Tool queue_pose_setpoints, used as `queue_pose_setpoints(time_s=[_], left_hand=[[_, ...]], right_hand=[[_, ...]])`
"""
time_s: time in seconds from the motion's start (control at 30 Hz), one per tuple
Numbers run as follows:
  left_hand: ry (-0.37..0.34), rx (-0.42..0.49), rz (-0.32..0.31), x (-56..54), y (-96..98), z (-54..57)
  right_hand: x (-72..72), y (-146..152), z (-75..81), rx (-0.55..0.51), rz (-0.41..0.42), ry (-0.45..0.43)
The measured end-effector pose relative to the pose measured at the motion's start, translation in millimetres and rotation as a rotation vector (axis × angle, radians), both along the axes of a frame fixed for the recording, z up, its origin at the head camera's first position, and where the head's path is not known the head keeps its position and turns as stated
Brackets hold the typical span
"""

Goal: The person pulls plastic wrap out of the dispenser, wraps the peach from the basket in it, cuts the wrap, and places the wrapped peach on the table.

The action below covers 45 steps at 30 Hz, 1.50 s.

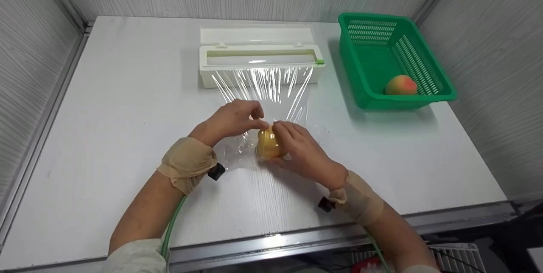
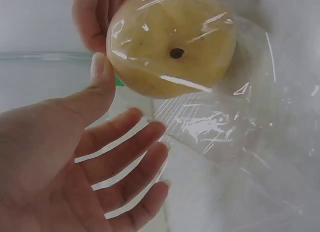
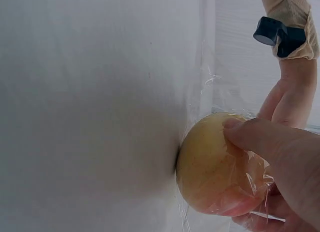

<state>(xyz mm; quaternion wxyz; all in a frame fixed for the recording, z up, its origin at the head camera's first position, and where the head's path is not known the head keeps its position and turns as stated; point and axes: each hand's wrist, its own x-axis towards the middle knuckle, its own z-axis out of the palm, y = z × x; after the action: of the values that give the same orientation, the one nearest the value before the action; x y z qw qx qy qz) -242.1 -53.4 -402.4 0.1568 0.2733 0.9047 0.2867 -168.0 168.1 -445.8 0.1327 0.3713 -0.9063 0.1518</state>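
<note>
Yellow fruit (image 1: 270, 144), draped in clear film (image 1: 265, 88), sits on a white table (image 1: 127, 94), grasped by a person's right hand (image 1: 307, 152) from three o'clock. The left hand (image 1: 233, 119), at ten o'clock, touches it with the thumb, other fingers loose and released. The film stretches to an open dispenser (image 1: 263, 47) at twelve; a green basket (image 1: 373, 103) (one pink-tinged fruit (image 1: 399, 85) inside) stands at two.

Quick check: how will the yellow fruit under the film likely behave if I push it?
The fruit could roll if the right hand let go, since its sides are rounded. It may feel slippery, because glossy film covers it. It might also meet some drag, as that film runs in creases to the dispenser.
</note>
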Motion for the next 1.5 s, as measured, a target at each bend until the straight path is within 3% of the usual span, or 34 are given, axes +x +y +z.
queue_pose_setpoints(time_s=[0.07,0.13,0.23,0.3,0.37,0.43,0.5,0.7,0.87,1.07,1.37,1.5], left_hand=[[0.152,-0.051,0.034,2.7,0.9,5.8],[0.348,-0.12,0.062,5.9,0.8,10.0],[0.613,-0.162,0.07,14.4,2.0,13.8],[0.72,-0.133,0.018,23.2,4.7,14.6],[0.755,-0.078,-0.07,33.0,9.0,13.1],[0.734,-0.056,-0.142,42.4,12.4,9.2],[0.687,-0.063,-0.173,49.8,14.4,3.1],[0.587,-0.112,-0.13,56.4,18.6,-17.3],[0.575,-0.084,-0.117,51.4,21.5,-26.9],[0.546,-0.049,-0.082,42.9,22.9,-30.8],[0.361,0.027,-0.083,29.0,22.1,-25.0],[0.258,0.043,-0.078,20.9,19.7,-24.6]], right_hand=[[-2.0,-0.7,1.5,0.002,-0.006,-0.017],[-4.1,-1.5,2.9,0.007,-0.01,-0.037],[-6.6,-2.5,4.5,0.013,-0.002,-0.069],[-7.8,-2.7,5.2,0.016,0.005,-0.084],[-8.7,-2.6,5.9,0.011,0.014,-0.095],[-9.4,-2.4,6.5,0.008,0.016,-0.095],[-10.0,-2.2,6.9,0.006,0.014,-0.101],[-15.9,1.7,5.1,-0.021,0.014,-0.162],[-23.9,6.6,5.7,-0.058,0.029,-0.247],[-34.5,9.7,8.3,-0.074,0.03,-0.397],[-45.2,14.0,6.9,-0.137,-0.034,-0.583],[-46.4,13.6,5.3,-0.148,-0.084,-0.6]])
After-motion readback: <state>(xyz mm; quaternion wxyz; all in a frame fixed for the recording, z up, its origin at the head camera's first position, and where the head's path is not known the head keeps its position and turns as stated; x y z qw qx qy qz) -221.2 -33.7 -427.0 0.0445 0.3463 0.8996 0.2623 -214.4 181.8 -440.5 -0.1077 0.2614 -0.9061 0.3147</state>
